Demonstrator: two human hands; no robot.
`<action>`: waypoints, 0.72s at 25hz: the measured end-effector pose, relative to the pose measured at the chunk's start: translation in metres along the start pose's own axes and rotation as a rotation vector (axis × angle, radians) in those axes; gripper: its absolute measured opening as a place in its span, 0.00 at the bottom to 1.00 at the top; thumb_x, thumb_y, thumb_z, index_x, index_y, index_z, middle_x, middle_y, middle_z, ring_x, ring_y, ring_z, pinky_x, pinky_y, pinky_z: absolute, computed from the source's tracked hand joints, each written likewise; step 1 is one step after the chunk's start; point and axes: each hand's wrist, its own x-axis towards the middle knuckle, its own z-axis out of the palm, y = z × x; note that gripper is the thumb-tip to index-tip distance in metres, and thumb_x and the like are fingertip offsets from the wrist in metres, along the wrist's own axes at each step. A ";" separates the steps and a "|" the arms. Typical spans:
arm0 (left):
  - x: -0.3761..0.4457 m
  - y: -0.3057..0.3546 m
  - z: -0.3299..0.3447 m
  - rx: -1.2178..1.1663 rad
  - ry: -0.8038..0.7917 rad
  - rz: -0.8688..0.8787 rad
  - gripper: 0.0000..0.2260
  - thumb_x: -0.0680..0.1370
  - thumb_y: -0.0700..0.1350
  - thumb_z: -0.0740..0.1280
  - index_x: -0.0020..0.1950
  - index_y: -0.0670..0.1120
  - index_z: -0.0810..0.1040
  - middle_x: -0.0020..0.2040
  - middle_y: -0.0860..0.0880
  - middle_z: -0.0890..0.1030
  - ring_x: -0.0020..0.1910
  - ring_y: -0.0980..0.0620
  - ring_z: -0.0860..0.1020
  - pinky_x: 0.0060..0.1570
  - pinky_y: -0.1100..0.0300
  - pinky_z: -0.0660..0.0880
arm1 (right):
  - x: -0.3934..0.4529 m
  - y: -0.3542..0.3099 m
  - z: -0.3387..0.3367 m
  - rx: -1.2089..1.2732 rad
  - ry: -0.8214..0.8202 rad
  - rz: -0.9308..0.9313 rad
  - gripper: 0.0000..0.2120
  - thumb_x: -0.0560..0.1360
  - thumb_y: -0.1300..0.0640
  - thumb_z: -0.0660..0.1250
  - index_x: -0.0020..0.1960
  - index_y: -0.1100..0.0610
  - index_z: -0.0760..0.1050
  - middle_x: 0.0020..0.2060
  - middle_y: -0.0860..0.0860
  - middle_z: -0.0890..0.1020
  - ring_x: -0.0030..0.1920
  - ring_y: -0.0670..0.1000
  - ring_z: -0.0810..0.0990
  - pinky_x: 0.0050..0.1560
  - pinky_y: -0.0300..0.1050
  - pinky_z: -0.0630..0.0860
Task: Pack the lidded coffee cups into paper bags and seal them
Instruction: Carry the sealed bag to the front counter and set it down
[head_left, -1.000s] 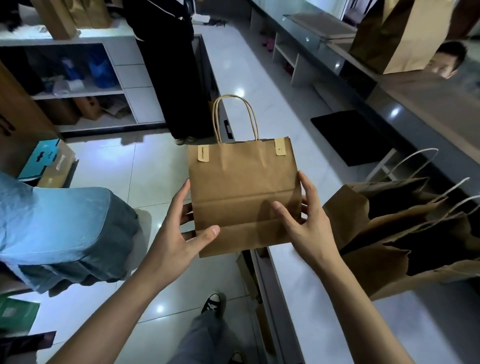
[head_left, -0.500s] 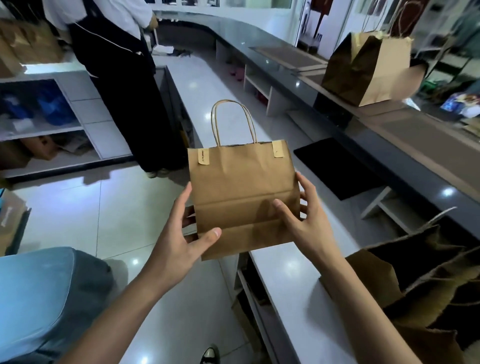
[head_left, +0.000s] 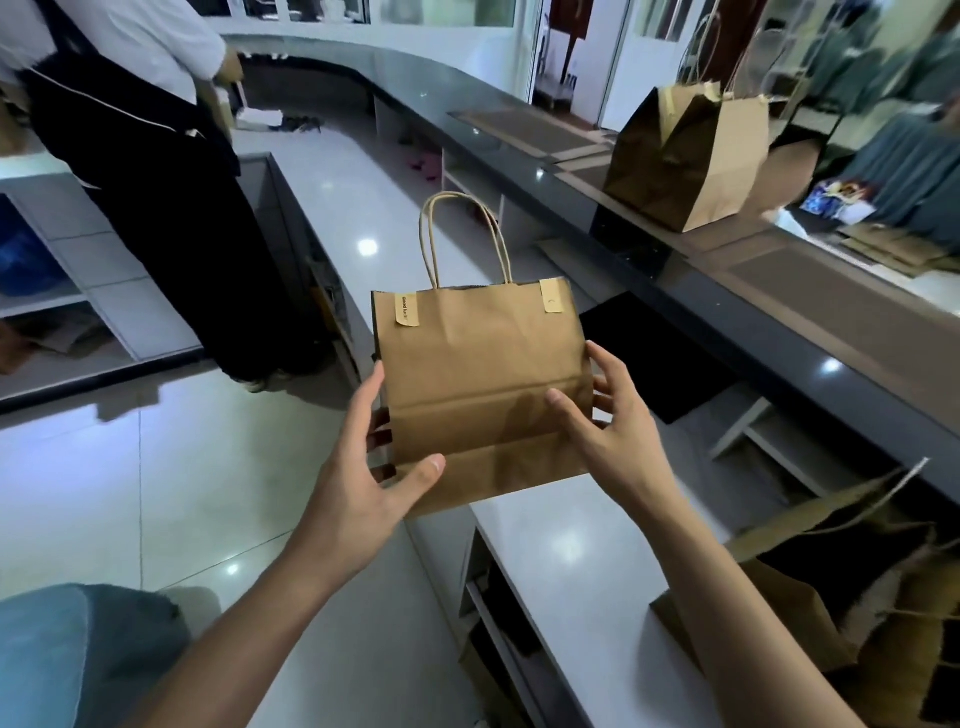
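Plain kraft-brown paper bag (head_left: 480, 384) with matching twisted handles (head_left: 465, 239) and two paler tan sticker tabs (head_left: 552, 297), one with dark lettering. Larger brown bag (head_left: 691, 161) on a dark grey counter (head_left: 810, 332). Glossy white lower counter (head_left: 582, 566). Black mat (head_left: 654, 353). Pale glossy floor tiles (head_left: 104, 493). Black apron (head_left: 171, 218) over a white shirt (head_left: 150, 36). Blue denim (head_left: 62, 654).

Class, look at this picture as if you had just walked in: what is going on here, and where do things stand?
A person holds a small paper bag upright in the air, above the end of a white counter. The left hand grips its lower left edge and the right hand its lower right edge. Two stickers fold over the bag's closed top. No cups are visible. More open bags sit at the right, and a large bag stands on the dark counter behind.
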 end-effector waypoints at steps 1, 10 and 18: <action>0.007 0.002 0.002 0.001 0.000 0.003 0.43 0.70 0.54 0.75 0.79 0.68 0.55 0.70 0.60 0.74 0.66 0.67 0.73 0.58 0.62 0.79 | 0.007 -0.002 -0.002 -0.007 0.008 0.000 0.31 0.76 0.45 0.73 0.75 0.37 0.64 0.55 0.31 0.74 0.56 0.35 0.77 0.46 0.31 0.74; 0.067 0.025 0.037 0.010 0.029 0.072 0.42 0.76 0.40 0.75 0.81 0.61 0.56 0.68 0.65 0.71 0.60 0.77 0.72 0.49 0.79 0.73 | 0.082 -0.010 -0.026 -0.019 0.050 -0.026 0.30 0.77 0.44 0.71 0.76 0.42 0.64 0.64 0.45 0.76 0.64 0.49 0.76 0.67 0.52 0.76; 0.114 0.034 0.078 0.007 0.069 0.159 0.41 0.75 0.43 0.75 0.79 0.66 0.58 0.70 0.60 0.68 0.63 0.69 0.73 0.57 0.64 0.80 | 0.138 -0.011 -0.052 -0.018 0.145 -0.007 0.28 0.78 0.44 0.70 0.76 0.45 0.67 0.67 0.50 0.75 0.64 0.51 0.76 0.66 0.53 0.76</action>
